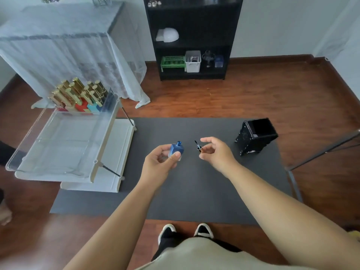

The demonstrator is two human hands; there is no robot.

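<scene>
My left hand (161, 162) grips a blue nail polish bottle (176, 149) with its neck open, tilted slightly to the right, above the dark mat (194, 191). My right hand (216, 152) pinches the bottle's cap with its thin brush (197, 146) pointing up and left, a short way right of the bottle's neck. Brush and bottle are apart.
A clear acrylic rack (64, 145) stands at the left on a white tray, with several gold-capped polish bottles (78, 92) at its far end. A black ornate box (255, 136) sits on the mat's right side. A black shelf (192, 38) stands against the far wall.
</scene>
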